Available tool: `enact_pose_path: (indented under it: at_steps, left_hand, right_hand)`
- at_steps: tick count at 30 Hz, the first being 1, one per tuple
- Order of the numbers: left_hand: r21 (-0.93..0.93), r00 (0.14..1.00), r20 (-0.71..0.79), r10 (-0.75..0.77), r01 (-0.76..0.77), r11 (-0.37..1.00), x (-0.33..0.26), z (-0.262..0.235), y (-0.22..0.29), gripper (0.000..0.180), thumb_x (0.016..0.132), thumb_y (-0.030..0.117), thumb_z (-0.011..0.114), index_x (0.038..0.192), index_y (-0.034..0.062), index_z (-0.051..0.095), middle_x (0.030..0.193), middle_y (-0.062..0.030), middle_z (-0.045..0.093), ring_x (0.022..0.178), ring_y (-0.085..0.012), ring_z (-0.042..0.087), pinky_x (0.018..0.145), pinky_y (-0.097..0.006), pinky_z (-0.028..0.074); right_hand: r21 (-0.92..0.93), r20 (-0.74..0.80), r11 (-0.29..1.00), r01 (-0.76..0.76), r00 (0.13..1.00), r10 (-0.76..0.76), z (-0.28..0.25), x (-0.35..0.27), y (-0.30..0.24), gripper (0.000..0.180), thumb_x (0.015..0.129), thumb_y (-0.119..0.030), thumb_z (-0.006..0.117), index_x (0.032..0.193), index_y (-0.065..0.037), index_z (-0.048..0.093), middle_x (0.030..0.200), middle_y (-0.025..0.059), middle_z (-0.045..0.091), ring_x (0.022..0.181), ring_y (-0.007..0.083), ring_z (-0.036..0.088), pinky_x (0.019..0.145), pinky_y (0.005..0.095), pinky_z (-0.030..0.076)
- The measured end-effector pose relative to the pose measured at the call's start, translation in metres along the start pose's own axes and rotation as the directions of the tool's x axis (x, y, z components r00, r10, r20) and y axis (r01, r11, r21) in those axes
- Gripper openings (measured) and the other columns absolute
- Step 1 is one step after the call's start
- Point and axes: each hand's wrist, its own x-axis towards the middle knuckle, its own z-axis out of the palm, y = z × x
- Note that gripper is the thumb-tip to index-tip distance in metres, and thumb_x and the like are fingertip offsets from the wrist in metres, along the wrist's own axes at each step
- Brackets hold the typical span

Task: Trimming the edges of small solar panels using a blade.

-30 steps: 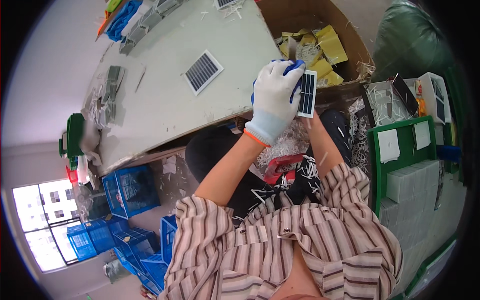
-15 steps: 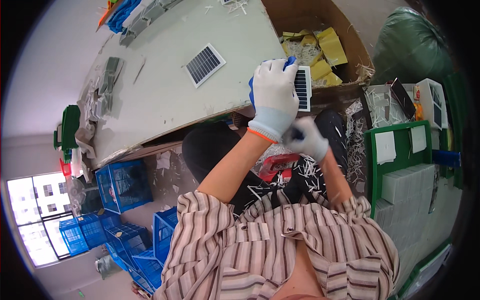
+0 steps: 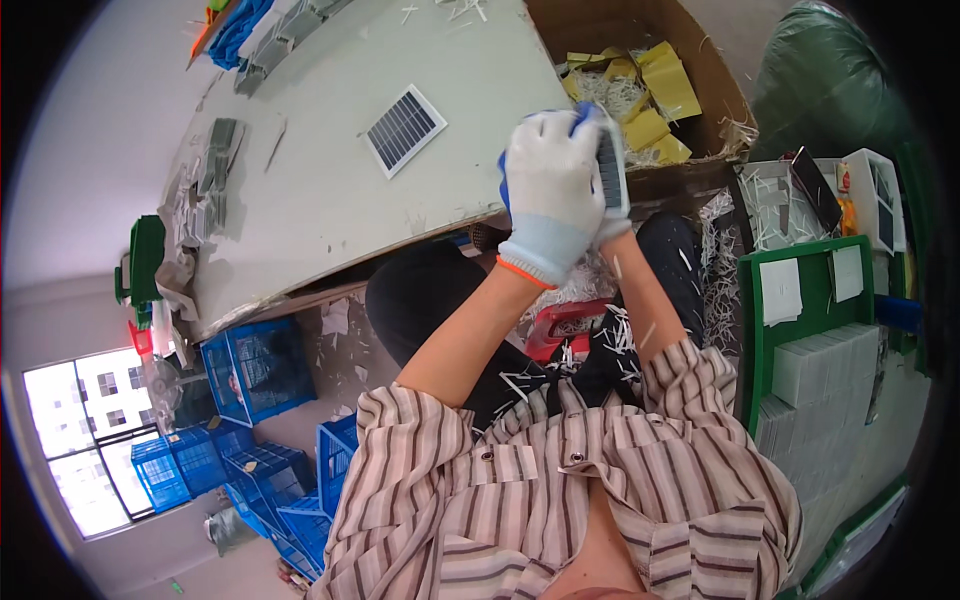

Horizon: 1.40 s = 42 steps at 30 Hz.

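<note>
A small solar panel (image 3: 612, 170), dark with a white frame, is gripped at its left side by my left hand (image 3: 553, 170). It is tilted and slightly blurred over the table's front edge. A white glove with blue fingertips and an orange cuff covers that hand, its fingers curled. My right hand (image 3: 612, 229), also in a light glove, has its wrist just under the panel's lower end. The panel and my left hand hide its fingers. Another solar panel (image 3: 404, 131) lies flat on the pale table (image 3: 320, 200), left of my hands.
Beyond the panel stands a cardboard box (image 3: 640, 25) with yellow pieces and white strips. A green crate (image 3: 750, 340) of stacked white panels is at right. White strips litter my lap near a red object (image 3: 565, 325). Blue crates (image 3: 255, 375) stand at lower left.
My right hand has moved up and forward from below my left wrist to the held panel. The panel has tilted from facing up to a steeper angle. My left hand keeps its grip.
</note>
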Motion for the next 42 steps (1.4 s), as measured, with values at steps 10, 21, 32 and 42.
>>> enact_pose_path:
  at_steps: [10, 21, 32, 42]
  left_hand:
    - [0.087, 1.000, 0.027, 0.001, -0.003, 0.996, -0.007, -0.017, -0.012, 0.039, 0.072, 0.009, 0.064, 0.110, 0.0057, 0.058, 0.106, -0.0142, 0.057, 0.102, -0.0343, 0.051, 0.090, -0.043, 0.039]
    - [0.045, 0.997, -0.075, -0.001, 0.004, 0.999, -0.006, 0.003, -0.004, 0.034, 0.072, 0.004, 0.059, 0.105, 0.0057, 0.061, 0.100, -0.0131, 0.058, 0.096, -0.0324, 0.052, 0.083, -0.042, 0.042]
    - [0.076, 1.000, -0.017, -0.004, 0.005, 0.997, -0.004, 0.000, 0.003, 0.042, 0.071, 0.011, 0.061, 0.112, 0.0052, 0.059, 0.102, -0.0141, 0.056, 0.097, -0.0335, 0.050, 0.085, -0.043, 0.040]
    - [-0.075, 0.994, -0.060, -0.096, 0.092, 0.993, -0.007, -0.003, 0.001, 0.050, 0.072, 0.009, 0.061, 0.121, 0.0026, 0.051, 0.107, -0.0155, 0.053, 0.100, -0.0338, 0.049, 0.087, -0.043, 0.040]
  right_hand:
    - [-0.740, 0.171, 0.636, 0.219, 0.976, -0.137, -0.029, -0.028, -0.044, 0.025, 0.082, -0.016, 0.066, 0.101, 0.000, 0.061, 0.088, 0.0046, 0.065, 0.079, 0.0102, 0.061, 0.072, 0.0252, 0.050]
    - [-0.947, 0.320, 0.182, 0.264, 0.794, 0.517, 0.014, -0.091, -0.055, 0.011, 0.079, -0.007, 0.067, 0.085, 0.000, 0.060, 0.073, 0.0046, 0.064, 0.070, 0.0094, 0.062, 0.061, 0.0231, 0.050]
    - [0.270, 0.008, 0.961, -0.067, 0.998, 0.067, -0.006, -0.011, -0.013, 0.037, 0.093, -0.024, 0.049, 0.126, -0.008, 0.044, 0.107, 0.0075, 0.060, 0.101, 0.0188, 0.058, 0.086, 0.0301, 0.048]
    - [-0.756, 0.399, 0.244, 0.607, 0.724, -0.563, 0.002, -0.009, -0.052, 0.034, 0.084, -0.009, 0.054, 0.118, -0.001, 0.056, 0.093, 0.0077, 0.067, 0.079, 0.0166, 0.064, 0.070, 0.0264, 0.049]
